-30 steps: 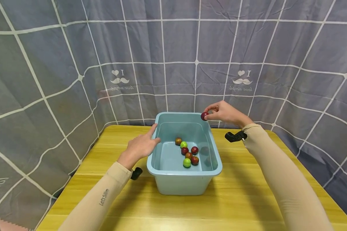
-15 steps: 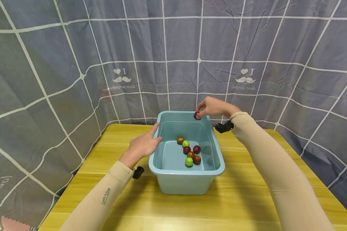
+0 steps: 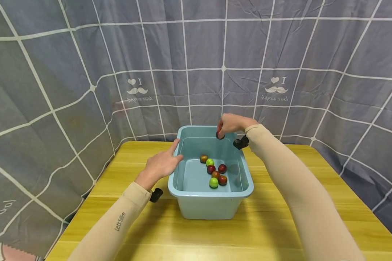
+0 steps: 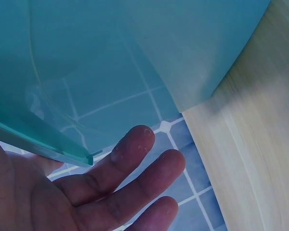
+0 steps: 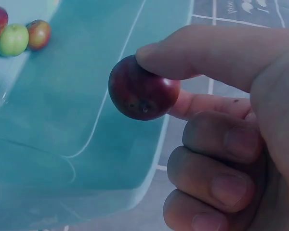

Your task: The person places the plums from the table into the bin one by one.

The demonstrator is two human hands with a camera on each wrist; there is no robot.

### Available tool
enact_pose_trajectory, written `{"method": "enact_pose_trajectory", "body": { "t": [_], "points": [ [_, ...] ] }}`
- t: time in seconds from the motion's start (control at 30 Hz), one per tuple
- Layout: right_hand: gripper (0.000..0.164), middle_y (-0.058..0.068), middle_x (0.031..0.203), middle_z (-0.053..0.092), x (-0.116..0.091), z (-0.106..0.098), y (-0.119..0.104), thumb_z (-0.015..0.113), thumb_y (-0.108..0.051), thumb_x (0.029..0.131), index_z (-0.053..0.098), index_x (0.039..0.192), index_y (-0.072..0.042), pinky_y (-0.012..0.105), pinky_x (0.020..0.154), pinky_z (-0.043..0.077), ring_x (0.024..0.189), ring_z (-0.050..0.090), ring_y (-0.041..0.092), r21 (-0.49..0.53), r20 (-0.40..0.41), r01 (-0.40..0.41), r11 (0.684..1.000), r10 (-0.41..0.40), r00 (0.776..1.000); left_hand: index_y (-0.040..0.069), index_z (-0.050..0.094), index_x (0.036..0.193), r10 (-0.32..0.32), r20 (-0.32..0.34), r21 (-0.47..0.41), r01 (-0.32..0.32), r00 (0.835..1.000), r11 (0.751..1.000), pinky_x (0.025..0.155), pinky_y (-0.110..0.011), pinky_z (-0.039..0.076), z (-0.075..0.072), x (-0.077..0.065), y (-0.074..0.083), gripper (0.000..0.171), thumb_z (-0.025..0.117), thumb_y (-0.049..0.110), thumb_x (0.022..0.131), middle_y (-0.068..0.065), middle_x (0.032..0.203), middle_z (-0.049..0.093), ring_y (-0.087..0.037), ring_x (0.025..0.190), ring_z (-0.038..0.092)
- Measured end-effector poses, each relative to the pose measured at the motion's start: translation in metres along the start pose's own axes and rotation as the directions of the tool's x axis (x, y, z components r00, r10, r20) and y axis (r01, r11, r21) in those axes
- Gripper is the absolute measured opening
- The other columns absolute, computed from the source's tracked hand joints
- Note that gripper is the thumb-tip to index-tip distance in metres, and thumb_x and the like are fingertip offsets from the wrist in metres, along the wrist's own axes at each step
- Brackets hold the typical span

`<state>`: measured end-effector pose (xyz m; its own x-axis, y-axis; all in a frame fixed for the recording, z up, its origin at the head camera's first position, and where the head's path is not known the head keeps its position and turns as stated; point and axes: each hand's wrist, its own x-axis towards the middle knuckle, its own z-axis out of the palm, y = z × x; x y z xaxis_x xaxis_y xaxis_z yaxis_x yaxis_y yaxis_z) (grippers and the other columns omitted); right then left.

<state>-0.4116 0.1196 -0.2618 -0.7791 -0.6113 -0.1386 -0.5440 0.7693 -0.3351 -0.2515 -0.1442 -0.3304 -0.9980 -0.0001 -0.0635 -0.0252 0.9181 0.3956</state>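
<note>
My right hand (image 3: 232, 123) pinches a dark red plum (image 5: 143, 89) between thumb and forefinger, the other fingers curled below. In the head view the hand and plum (image 3: 220, 135) overlap the far right corner of the pale blue plastic bin (image 3: 209, 195). On the bin's left rim rests my left hand (image 3: 160, 164), its forefinger stretched along the edge. In the left wrist view several of its fingers (image 4: 149, 187) reach loosely past the rim (image 4: 43, 147), outside the bin. Several red plums (image 3: 222, 179) and two green ones (image 3: 213, 182) lie on the bin's floor.
The bin stands on a yellow wood-grain table (image 3: 143, 232). A grey curtain (image 3: 202, 47) with white grid lines hangs behind the table and along both sides. Black straps with wrist cameras (image 3: 241, 142) sit under both wrists.
My right hand has carried the plum leftward from the bin's far right rim to over its inside, dipping slightly lower. The left hand stays on the left rim.
</note>
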Motion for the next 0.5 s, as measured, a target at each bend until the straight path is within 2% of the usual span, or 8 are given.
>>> {"method": "enact_pose_trajectory", "body": {
  "t": [0.1,0.33,0.5],
  "points": [
    [0.017,0.006,0.106,0.073,0.0037,0.0014,0.0013,0.075,-0.02,0.084,0.078,0.098,-0.011,0.04,0.086,0.052,0.093,0.062,0.025,-0.003,0.012,-0.019,1.0,0.019,1.0,0.039,0.003,0.162,-0.001,-0.001,0.001,0.001,1.0,1.0,0.064,-0.042,0.044,-0.0005,0.0005,0.0005,0.072,0.034,0.054,0.099,-0.014,0.125,0.066,-0.031,0.094,0.064],
    [0.017,0.006,0.103,0.073,0.0056,0.0066,0.0077,0.077,-0.02,0.084,0.078,0.097,-0.009,0.037,0.083,0.052,0.092,0.063,0.023,0.004,0.029,-0.031,1.0,0.031,0.999,0.039,0.004,0.163,0.005,0.002,0.006,-0.005,1.0,1.0,0.065,-0.042,0.044,0.0007,0.0004,0.0017,0.072,0.034,0.054,0.099,-0.013,0.126,0.066,-0.031,0.096,0.064],
    [0.025,0.008,0.112,0.073,-0.001,0.0059,0.0101,0.077,-0.02,0.084,0.077,0.105,-0.006,0.041,0.09,0.053,0.1,0.065,0.023,0.025,0.01,-0.019,1.0,0.019,1.0,0.04,0.003,0.162,0.005,0.003,0.01,-0.005,1.0,1.0,0.064,-0.042,0.044,0.0017,0.0022,0.0023,0.072,0.034,0.055,0.099,-0.011,0.112,0.069,-0.029,0.09,0.064]
  ]
}}
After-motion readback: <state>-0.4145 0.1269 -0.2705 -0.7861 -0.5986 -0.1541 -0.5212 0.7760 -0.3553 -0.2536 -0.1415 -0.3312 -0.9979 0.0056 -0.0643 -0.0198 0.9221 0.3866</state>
